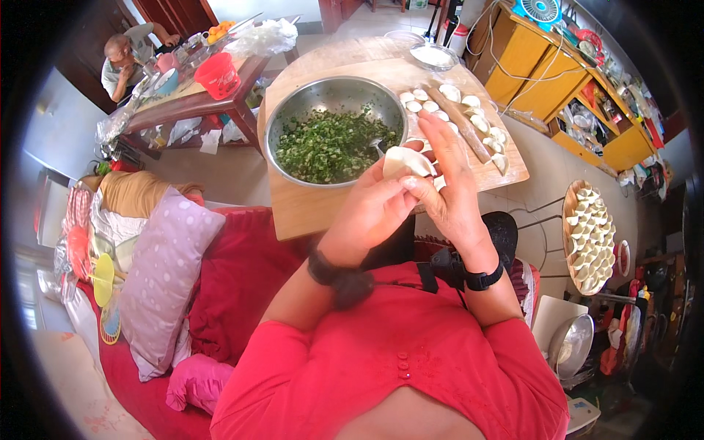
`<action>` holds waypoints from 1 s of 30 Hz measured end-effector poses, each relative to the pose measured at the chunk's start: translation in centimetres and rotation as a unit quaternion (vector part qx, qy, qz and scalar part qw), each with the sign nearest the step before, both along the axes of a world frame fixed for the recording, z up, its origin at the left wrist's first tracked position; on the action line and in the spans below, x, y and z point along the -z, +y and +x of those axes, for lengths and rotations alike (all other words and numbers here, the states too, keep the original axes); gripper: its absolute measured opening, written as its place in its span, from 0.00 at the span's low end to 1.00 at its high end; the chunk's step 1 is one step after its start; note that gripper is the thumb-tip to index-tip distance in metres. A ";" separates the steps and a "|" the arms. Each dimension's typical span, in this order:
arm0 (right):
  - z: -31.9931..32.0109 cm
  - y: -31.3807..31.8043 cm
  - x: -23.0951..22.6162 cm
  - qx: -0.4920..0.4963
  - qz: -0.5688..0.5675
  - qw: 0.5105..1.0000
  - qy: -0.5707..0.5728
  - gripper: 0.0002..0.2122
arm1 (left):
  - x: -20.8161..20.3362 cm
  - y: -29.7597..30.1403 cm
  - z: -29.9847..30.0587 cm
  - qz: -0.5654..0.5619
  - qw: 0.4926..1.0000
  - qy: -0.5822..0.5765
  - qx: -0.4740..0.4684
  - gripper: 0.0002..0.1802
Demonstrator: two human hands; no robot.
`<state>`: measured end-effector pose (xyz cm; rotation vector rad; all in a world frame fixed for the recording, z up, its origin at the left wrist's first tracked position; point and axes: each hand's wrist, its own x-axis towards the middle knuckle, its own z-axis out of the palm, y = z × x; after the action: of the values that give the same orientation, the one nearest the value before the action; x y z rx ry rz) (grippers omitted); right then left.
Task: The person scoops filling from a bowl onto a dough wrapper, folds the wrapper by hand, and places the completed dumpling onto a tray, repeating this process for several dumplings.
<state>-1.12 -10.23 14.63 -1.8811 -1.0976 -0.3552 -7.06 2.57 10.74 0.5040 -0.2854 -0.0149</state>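
A pale, folded dumpling (405,163) is held up over the near edge of a wooden board (293,209). My left hand (374,213) grips it from the left, thumb at its lower edge. From the other side my right hand (453,187) pinches the same edge, its thumb beside the left one and its other fingers stretched upward. Just beyond sits a steel bowl (275,147) of chopped green filling (323,143), a spoon handle (376,143) leaning in it. A rolling pin (460,121) lies right of the bowl among several small dough pieces (449,94).
A round tray (568,213) of finished dumplings stands at the right, with a metal basin (576,341) lower down. A bowl of flour (433,55) is at the board's far end. Someone sits at a side table (183,110) at far left. Pillows (165,271) lie on the left.
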 end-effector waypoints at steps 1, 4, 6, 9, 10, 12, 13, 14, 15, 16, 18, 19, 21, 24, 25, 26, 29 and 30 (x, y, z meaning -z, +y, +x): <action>-0.1 0.1 0.1 0.018 0.026 0.999 0.010 0.21 | 0.0 0.0 0.1 -0.015 1.000 0.004 0.006 0.21; 0.1 0.1 0.4 0.033 0.029 0.999 -0.011 0.20 | 0.3 -0.2 0.0 -0.037 0.999 0.020 0.005 0.21; 0.2 0.0 0.4 0.033 0.006 0.999 -0.042 0.18 | 0.6 -0.3 0.2 -0.044 0.999 0.032 -0.001 0.21; 0.1 0.1 0.5 0.047 -0.001 0.997 -0.054 0.15 | 0.8 -0.3 0.3 -0.053 0.998 0.042 0.000 0.20; 0.1 0.2 0.5 0.053 0.003 0.997 -0.060 0.13 | 0.9 -0.2 0.4 -0.052 0.998 0.042 0.007 0.19; 0.1 0.2 0.5 0.058 0.008 0.996 -0.065 0.11 | 0.9 -0.3 0.4 -0.052 0.998 0.044 0.013 0.19; 0.1 0.1 0.5 0.061 0.002 0.995 -0.077 0.11 | 0.8 -0.3 0.3 -0.050 0.998 0.045 0.016 0.18; 0.1 0.1 0.5 0.065 -0.003 0.994 -0.088 0.10 | 0.6 -0.3 0.3 -0.049 0.997 0.047 0.020 0.18; 0.1 0.0 0.4 0.065 -0.004 0.994 -0.088 0.10 | 0.5 -0.2 0.3 -0.049 0.997 0.047 0.020 0.18; 0.1 -0.1 0.1 0.063 -0.014 0.993 -0.095 0.10 | 0.4 -0.2 0.3 -0.039 0.998 0.050 0.020 0.18; -0.1 -0.3 -0.1 0.062 -0.025 0.992 -0.103 0.10 | 0.4 -0.1 0.2 -0.029 0.998 0.053 0.020 0.18; -0.2 -0.4 0.0 0.061 -0.021 0.994 -0.092 0.10 | 0.5 0.0 0.3 -0.025 0.999 0.036 0.025 0.18; 0.2 -0.6 0.8 0.060 -0.015 0.994 -0.085 0.11 | 0.7 0.0 0.4 -0.019 0.999 0.016 0.028 0.18; 0.4 -0.5 1.7 0.084 -0.008 0.988 -0.127 0.11 | 1.5 -0.1 0.5 -0.005 0.998 0.062 0.000 0.19; 0.1 -0.8 1.0 0.064 -0.039 0.997 -0.032 0.16 | 1.8 0.1 0.8 -0.014 0.998 0.057 0.009 0.19; -0.2 -1.0 0.3 0.048 -0.069 0.995 0.062 0.21 | 1.8 0.1 1.0 -0.022 0.998 0.051 0.022 0.20; 0.6 -1.4 1.2 0.042 -0.021 0.995 0.085 0.27 | 1.3 0.3 0.8 0.007 1.000 0.010 0.015 0.21; 0.4 -1.5 0.8 0.042 -0.021 0.995 0.086 0.27 | 1.0 0.1 0.7 0.007 1.000 0.010 0.015 0.21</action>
<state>-0.75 -11.70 13.79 -1.9604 -0.9189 -0.2155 -6.37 2.71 9.74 0.5126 -0.2734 -0.0514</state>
